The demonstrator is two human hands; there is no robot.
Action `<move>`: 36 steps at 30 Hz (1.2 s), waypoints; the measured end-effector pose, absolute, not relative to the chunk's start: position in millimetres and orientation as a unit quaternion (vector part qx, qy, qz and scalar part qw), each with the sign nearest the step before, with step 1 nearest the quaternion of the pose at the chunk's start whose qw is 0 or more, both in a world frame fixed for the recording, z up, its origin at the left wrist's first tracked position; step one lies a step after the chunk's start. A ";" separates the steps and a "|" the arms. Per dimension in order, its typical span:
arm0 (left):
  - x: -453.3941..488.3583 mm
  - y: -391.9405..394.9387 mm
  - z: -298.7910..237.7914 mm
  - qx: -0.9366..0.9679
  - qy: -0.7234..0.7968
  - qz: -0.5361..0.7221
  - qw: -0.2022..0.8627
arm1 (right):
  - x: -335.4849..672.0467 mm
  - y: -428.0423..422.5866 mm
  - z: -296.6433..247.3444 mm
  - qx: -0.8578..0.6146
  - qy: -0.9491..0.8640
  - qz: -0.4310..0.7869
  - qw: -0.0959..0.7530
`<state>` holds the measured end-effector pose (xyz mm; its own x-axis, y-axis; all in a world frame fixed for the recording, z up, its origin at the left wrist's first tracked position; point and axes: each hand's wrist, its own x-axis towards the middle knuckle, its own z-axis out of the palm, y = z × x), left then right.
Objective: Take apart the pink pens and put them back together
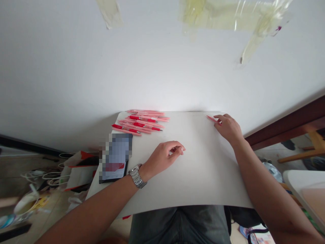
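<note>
My right hand [228,128] rests at the far right of a small white table [198,176], its fingers closed on a pink pen [211,118] that points left. My left hand [165,156] lies near the middle of the table with its fingers loosely curled; whether they pinch something small I cannot tell. A metal watch [137,175] sits on that wrist. A pile of several pink and red pens [142,122] lies at the table's far left corner, apart from both hands.
A phone [115,157] lies on the table's left edge. A white wall stands right behind the table. Paper bags [76,169] and clutter sit on the floor at left. A wooden furniture edge [286,128] runs at right.
</note>
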<state>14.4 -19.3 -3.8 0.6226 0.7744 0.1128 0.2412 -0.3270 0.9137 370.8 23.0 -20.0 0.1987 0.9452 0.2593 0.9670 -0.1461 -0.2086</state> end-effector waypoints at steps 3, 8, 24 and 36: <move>14.3 -19.1 -4.2 0.764 0.331 0.280 0.477 | 371.1 23.3 -19.2 -0.756 -0.632 -0.028 0.166; 14.5 -19.0 -4.4 0.763 0.334 0.278 0.478 | 368.9 22.9 -16.4 -0.754 -0.637 -0.029 0.157; 15.7 -20.2 -5.9 0.767 0.333 0.271 0.476 | 370.1 46.8 -12.0 -0.679 -0.718 -0.113 0.103; 16.4 -20.3 -4.1 0.772 0.339 0.274 0.463 | 370.0 70.9 -13.2 -0.636 -0.752 -0.150 0.085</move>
<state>16.4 -20.3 -4.1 0.6202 0.7768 0.1093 0.2698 -0.3422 0.9001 370.0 70.9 -13.2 -0.1763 0.9314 0.3184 0.9824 0.1461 0.1168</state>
